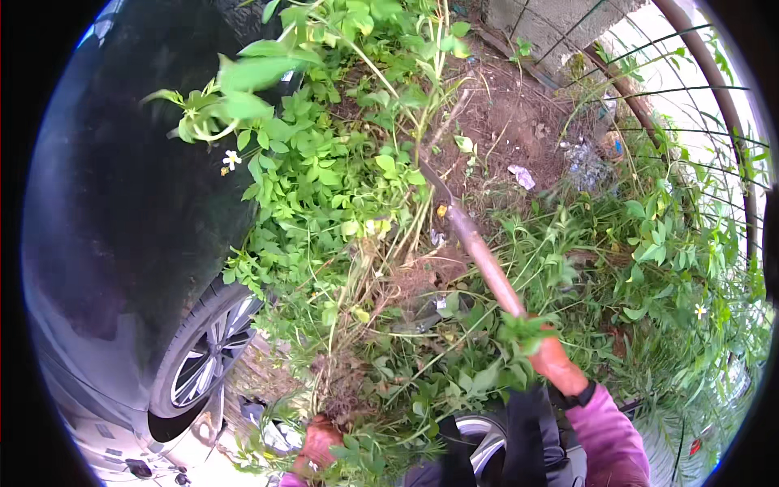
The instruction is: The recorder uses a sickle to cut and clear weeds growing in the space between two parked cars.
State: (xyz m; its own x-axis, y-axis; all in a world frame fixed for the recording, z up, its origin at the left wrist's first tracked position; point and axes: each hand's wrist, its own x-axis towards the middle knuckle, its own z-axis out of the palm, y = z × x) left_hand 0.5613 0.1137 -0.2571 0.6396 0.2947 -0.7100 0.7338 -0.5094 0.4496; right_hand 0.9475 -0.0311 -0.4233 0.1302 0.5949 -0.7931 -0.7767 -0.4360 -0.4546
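My right hand [558, 364] is closed round the lower end of a wooden-handled tool [495, 272], with some leaves over its fingers. The handle slants up and left to a narrow, dark metal blade [438, 185], whose tip reaches among plant stems; the blade's full shape is hidden. Low in the view, my left hand [322, 442] is closed at the root end of a bunch of leafy weeds [345, 390]. Soil-brown roots and dry stems show just above it, and leaves partly cover its fingers. Tall green weeds [324, 170] stand beside the blade.
A dark car [138, 178] stands close on the left, its wheel [203, 357] near my left arm. At the upper right are bare soil [511, 114], litter [523, 176], a concrete block [560, 32] and a wire fence with a curved metal pipe [722, 89]. More weeds [649, 252] grow on the right.
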